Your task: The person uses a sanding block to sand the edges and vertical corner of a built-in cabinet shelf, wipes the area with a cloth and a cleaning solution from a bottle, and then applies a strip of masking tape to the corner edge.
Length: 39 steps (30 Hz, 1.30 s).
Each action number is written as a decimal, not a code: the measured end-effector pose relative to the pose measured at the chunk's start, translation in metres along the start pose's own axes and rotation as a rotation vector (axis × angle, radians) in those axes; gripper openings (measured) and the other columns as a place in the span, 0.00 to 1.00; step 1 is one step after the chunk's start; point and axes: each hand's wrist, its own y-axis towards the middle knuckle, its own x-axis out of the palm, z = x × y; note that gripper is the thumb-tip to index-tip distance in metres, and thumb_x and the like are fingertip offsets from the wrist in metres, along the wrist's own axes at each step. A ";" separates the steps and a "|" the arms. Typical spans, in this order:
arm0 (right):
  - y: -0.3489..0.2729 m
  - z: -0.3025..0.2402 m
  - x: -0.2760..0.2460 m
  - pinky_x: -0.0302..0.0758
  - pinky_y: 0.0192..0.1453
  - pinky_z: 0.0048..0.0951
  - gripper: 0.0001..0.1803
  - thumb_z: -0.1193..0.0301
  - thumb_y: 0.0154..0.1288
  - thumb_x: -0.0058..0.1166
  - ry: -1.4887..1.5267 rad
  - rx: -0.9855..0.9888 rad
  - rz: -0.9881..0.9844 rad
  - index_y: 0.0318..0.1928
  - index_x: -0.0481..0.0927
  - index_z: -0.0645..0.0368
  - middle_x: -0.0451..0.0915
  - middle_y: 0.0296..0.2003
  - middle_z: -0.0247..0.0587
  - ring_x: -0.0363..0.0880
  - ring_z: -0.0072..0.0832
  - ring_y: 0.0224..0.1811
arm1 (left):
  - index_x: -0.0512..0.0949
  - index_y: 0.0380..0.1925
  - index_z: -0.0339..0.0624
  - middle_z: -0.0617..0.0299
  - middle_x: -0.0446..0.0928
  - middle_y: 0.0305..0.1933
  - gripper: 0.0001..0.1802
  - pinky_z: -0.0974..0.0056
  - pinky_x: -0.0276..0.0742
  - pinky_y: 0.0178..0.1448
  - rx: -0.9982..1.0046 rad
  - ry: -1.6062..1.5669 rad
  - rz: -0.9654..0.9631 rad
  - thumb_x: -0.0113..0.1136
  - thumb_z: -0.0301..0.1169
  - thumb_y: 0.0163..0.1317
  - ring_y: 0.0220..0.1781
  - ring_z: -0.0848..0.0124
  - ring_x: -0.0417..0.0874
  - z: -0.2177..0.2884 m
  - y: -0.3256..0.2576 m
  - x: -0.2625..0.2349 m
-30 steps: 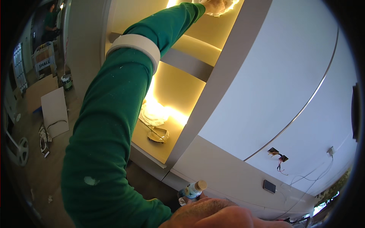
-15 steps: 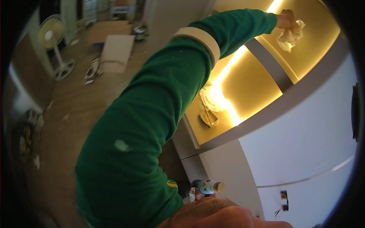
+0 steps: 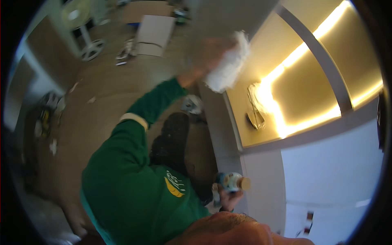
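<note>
My left hand (image 3: 214,53), smeared by motion, grips a crumpled white cloth (image 3: 229,67) just outside the lit shelf niche. Around that arm's green sleeve sits a pale ring, like a tape roll (image 3: 134,119). Lower down, close to my body, my right hand (image 3: 229,199) has its fingers around a bottle (image 3: 232,182) with a blue and white label and a tan cap. The bottle lies tilted, its cap toward the white cabinet front.
The niche (image 3: 306,85) has glowing light strips and a divider (image 3: 316,49). On its shelf lie a whitish bundle (image 3: 255,96) and a small dark-rimmed object (image 3: 256,119). A fan (image 3: 83,32), a flat board (image 3: 157,34) and scattered items stand or lie on the floor.
My left hand has come out of the upper niche with the cloth, moving left and toward me, the arm now bent. The bottle and the right hand holding it show more fully.
</note>
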 end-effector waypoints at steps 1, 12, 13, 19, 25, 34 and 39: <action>0.003 -0.005 0.003 0.82 0.49 0.36 0.25 0.66 0.47 0.76 -0.062 0.044 -0.038 0.45 0.84 0.63 0.87 0.39 0.45 0.88 0.35 0.40 | 0.84 0.46 0.40 0.64 0.83 0.34 0.19 0.67 0.77 0.39 -0.233 -0.219 -0.017 0.56 0.44 0.72 0.35 0.78 0.80 -0.018 -0.007 -0.018; -0.022 -0.022 0.011 0.84 0.49 0.37 0.27 0.64 0.47 0.76 -0.150 0.109 0.081 0.47 0.83 0.63 0.88 0.39 0.45 0.89 0.36 0.41 | 0.83 0.52 0.40 0.53 0.84 0.32 0.20 0.62 0.79 0.38 -0.367 -0.785 -0.196 0.58 0.40 0.67 0.32 0.66 0.85 0.045 0.058 0.104; -0.019 -0.014 0.004 0.84 0.49 0.36 0.27 0.64 0.47 0.76 -0.151 0.099 0.081 0.47 0.83 0.63 0.88 0.39 0.45 0.89 0.36 0.41 | 0.82 0.54 0.41 0.53 0.84 0.33 0.20 0.61 0.79 0.37 -0.310 -0.761 -0.213 0.58 0.40 0.67 0.32 0.64 0.85 0.059 0.058 0.124; -0.024 -0.033 0.013 0.85 0.48 0.36 0.28 0.63 0.47 0.77 -0.145 0.131 0.140 0.47 0.83 0.63 0.88 0.40 0.46 0.89 0.36 0.40 | 0.80 0.59 0.52 0.57 0.82 0.41 0.22 0.55 0.82 0.41 0.331 -0.298 -0.383 0.64 0.43 0.66 0.34 0.56 0.84 0.098 0.055 0.230; -0.011 -0.023 0.013 0.84 0.49 0.38 0.33 0.61 0.48 0.78 -0.176 0.049 0.111 0.53 0.80 0.63 0.88 0.41 0.47 0.89 0.39 0.43 | 0.75 0.62 0.43 0.47 0.81 0.54 0.26 0.47 0.79 0.57 0.256 -0.050 -0.862 0.61 0.40 0.65 0.52 0.50 0.84 0.059 0.015 0.310; 0.032 -0.024 0.014 0.84 0.44 0.41 0.39 0.58 0.49 0.76 -0.232 0.145 0.159 0.59 0.75 0.60 0.86 0.38 0.53 0.87 0.50 0.40 | 0.85 0.40 0.29 0.55 0.86 0.33 0.10 0.66 0.81 0.40 -0.005 -0.805 -0.543 0.62 0.27 0.69 0.35 0.71 0.87 0.167 -0.064 0.023; 0.043 -0.026 0.056 0.81 0.40 0.49 0.42 0.51 0.47 0.74 -0.360 0.087 -0.015 0.58 0.72 0.62 0.84 0.38 0.57 0.84 0.56 0.36 | 0.77 0.27 0.37 0.55 0.74 0.19 0.17 0.59 0.73 0.26 0.132 -0.569 -0.580 0.74 0.37 0.55 0.20 0.56 0.77 0.186 -0.135 -0.022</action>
